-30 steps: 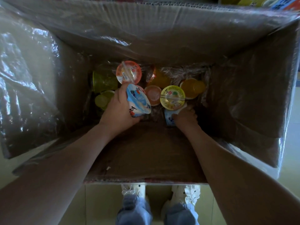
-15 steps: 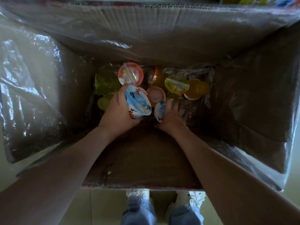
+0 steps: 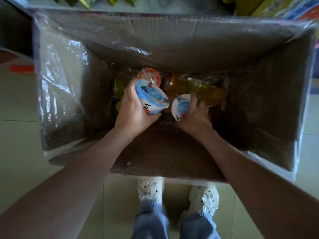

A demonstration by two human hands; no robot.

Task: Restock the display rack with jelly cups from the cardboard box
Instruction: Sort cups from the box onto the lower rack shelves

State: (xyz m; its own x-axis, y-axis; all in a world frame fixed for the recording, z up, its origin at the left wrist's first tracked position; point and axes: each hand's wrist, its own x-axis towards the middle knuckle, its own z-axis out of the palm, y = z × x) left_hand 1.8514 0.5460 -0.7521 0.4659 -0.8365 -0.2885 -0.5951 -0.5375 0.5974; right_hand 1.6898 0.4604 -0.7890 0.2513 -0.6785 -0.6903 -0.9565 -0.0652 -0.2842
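Cardboard box, plastic-lined, open at the top. Left hand: a blue-lidded jelly cup is gripped by curled fingers and held tilted inside the box. Right hand: a second blue-lidded cup is clasped just to the right. An orange-lidded cup and a yellow cup are seen at the far end.

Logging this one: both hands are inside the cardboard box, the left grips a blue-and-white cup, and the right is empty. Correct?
Not quite. In the head view the right hand is not empty: it grips a second blue-and-white cup. The rest holds: both hands are inside the cardboard box, and the left hand grips a blue-and-white cup.
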